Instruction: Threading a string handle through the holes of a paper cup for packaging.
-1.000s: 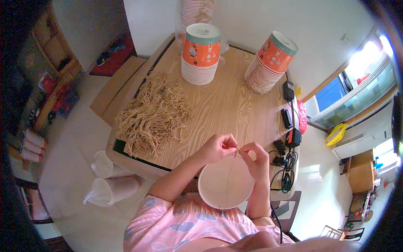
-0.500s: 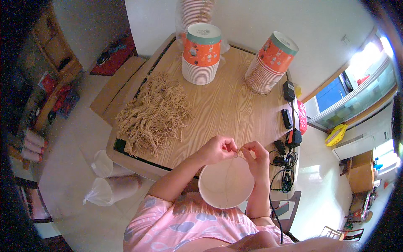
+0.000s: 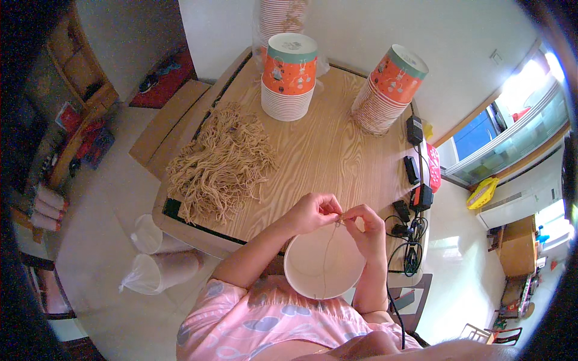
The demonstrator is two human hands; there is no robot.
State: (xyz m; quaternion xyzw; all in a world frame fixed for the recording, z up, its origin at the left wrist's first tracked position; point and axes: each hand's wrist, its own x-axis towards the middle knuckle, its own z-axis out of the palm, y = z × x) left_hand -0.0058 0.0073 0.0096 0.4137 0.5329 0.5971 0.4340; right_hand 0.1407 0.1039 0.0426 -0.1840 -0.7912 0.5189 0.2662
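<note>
A white paper bucket (image 3: 301, 268) rests against my lap at the table's near edge, its mouth facing up. A thin tan string (image 3: 326, 262) crosses the opening from the near rim to the far rim. At the far rim, my left hand (image 3: 316, 212) pinches the string between thumb and fingers. Right beside it, my right hand (image 3: 366, 228) pinches the same string, the fingertips of both hands nearly touching. Whether the string is knotted there is too small to tell. A loose heap of tan strings (image 3: 223, 165) lies on the table to the left.
On the wood-grain table (image 3: 319, 156) stand an upside-down stack of orange-and-green paper buckets (image 3: 290, 75) and a second stack (image 3: 394, 84) with strings hanging on it. Black adapters and cables (image 3: 413, 253) line the right edge. Bagged buckets (image 3: 174, 271) lie on the floor at left.
Both hands have shifted very slightly at the far rim, still pinching the string. The bucket has barely moved.
</note>
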